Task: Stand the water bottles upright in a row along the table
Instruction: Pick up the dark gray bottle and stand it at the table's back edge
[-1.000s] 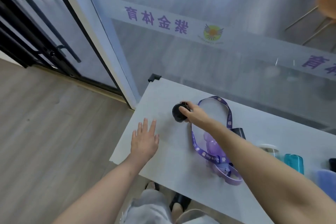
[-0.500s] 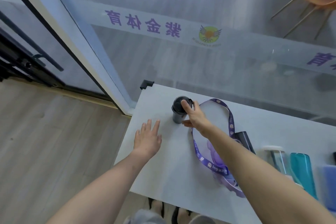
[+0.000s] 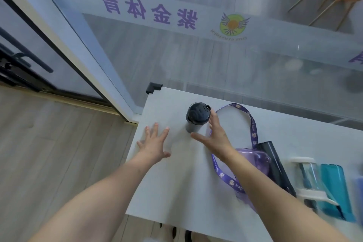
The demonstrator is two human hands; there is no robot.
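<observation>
Near the far left corner of the white surface (image 3: 176, 192) a dark grey bottle (image 3: 196, 117) stands upright. Just beside it the right hand (image 3: 215, 137) is spread open, fingers close to its side, gripping nothing. On the surface the left hand (image 3: 154, 143) lies flat, fingers splayed. Further right a purple bottle (image 3: 253, 161) with a strap (image 3: 253, 124), a black bottle (image 3: 275, 165), a clear bottle (image 3: 308, 179) and a teal bottle (image 3: 334, 188) lie on their sides.

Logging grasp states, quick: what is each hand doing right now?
Left hand: open, flat on the table.
Right hand: open beside the upright dark bottle, holding nothing.
</observation>
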